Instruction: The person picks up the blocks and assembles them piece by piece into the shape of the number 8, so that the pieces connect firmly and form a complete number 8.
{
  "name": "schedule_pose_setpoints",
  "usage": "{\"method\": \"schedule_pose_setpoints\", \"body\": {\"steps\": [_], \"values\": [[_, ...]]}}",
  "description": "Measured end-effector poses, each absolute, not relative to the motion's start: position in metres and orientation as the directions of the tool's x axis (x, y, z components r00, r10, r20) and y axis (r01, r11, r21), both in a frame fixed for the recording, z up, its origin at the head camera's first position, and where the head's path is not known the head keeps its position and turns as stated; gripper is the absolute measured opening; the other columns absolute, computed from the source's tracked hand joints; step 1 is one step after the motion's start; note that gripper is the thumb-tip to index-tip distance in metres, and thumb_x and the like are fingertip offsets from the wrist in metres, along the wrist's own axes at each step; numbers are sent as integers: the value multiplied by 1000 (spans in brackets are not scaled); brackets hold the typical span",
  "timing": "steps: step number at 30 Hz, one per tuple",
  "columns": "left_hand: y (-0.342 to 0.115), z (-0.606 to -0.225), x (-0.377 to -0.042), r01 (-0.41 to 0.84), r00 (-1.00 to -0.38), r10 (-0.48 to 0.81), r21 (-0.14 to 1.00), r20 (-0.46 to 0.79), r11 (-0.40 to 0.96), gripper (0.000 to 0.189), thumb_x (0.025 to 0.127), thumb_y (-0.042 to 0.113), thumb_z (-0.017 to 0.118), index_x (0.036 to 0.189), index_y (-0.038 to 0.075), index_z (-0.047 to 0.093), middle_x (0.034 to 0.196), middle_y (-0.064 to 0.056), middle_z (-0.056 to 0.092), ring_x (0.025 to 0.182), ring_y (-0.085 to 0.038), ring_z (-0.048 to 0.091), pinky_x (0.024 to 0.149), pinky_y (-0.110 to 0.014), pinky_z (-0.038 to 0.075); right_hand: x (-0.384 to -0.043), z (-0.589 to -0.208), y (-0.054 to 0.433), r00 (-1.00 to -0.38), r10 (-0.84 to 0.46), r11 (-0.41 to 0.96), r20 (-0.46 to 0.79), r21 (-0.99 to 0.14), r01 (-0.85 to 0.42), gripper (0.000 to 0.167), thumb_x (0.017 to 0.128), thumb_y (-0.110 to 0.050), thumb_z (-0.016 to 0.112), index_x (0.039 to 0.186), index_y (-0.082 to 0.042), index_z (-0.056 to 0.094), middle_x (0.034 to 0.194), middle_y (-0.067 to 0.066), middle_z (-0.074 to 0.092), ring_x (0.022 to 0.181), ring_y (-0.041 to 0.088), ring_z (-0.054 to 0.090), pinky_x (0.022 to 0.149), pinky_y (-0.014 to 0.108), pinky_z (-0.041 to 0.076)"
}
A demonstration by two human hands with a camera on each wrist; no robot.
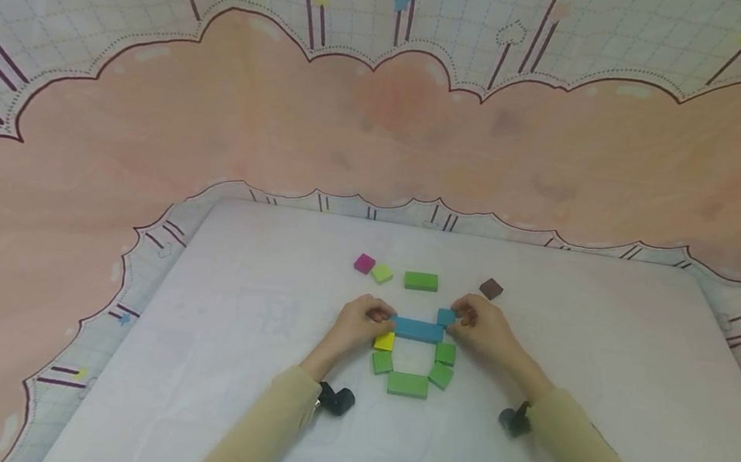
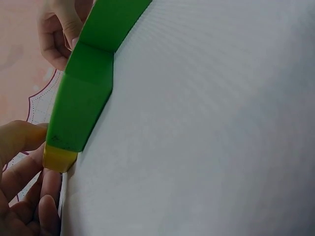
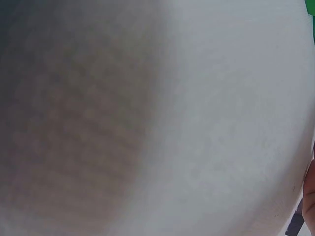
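Observation:
A ring of blocks lies on the white tabletop in the head view. Across its far side runs a long blue block [image 1: 419, 330], whose left end my left hand [image 1: 362, 319] pinches. My right hand [image 1: 486, 329] holds a small blue block [image 1: 446, 317] at the long block's right end. Below my left fingers sits a yellow block [image 1: 385, 341], also visible in the left wrist view, with a green block [image 1: 382, 362] after it. A wide green block [image 1: 408, 385] forms the near side, and two small green blocks, including this upper one [image 1: 445, 353], line the right.
Beyond the ring lie a magenta block [image 1: 364, 263], a light-green block [image 1: 382, 273], a green block [image 1: 421, 281] and a brown block [image 1: 492, 288]. The white tabletop [image 1: 236, 401] meets a patterned cloth [image 1: 286, 126] at its far edge.

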State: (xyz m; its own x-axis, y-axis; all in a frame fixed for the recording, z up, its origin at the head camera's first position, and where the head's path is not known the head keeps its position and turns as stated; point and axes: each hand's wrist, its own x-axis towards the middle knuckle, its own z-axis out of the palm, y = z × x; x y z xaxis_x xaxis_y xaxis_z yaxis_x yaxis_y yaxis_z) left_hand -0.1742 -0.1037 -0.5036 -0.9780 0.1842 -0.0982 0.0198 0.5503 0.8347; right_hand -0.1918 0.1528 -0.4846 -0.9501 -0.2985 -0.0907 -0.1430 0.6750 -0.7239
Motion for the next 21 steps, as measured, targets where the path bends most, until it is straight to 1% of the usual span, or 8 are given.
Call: {"method": "schedule_pose_setpoints", "body": {"steps": [10,15,21], "values": [[-104,-506,-174,31,-978,191,835,-89,550,20,86,18,69,103,10,71,93,-6,61,83,-14,52,74,-24,43,-192,-487,153,-946,-314,674,-81,-721,-162,30,82,-12,70,110,-6,60,104,10,63,89,21,55,76,30,46],[-104,-506,-174,34,-978,188,831,-86,555,20,85,19,70,103,10,72,92,-5,61,83,-14,52,73,-24,43,-192,-485,152,-945,-316,674,-82,-720,-163,30,82,-12,70,111,-6,60,106,11,63,91,22,56,78,33,47],[-104,-505,-173,34,-979,188,837,-83,546,20,85,18,70,103,10,71,92,-6,60,83,-14,52,73,-23,42,-193,-486,153,-942,-321,676,-100,-721,-153,37,83,-14,69,117,-7,58,109,11,63,93,22,56,79,32,47]]}}
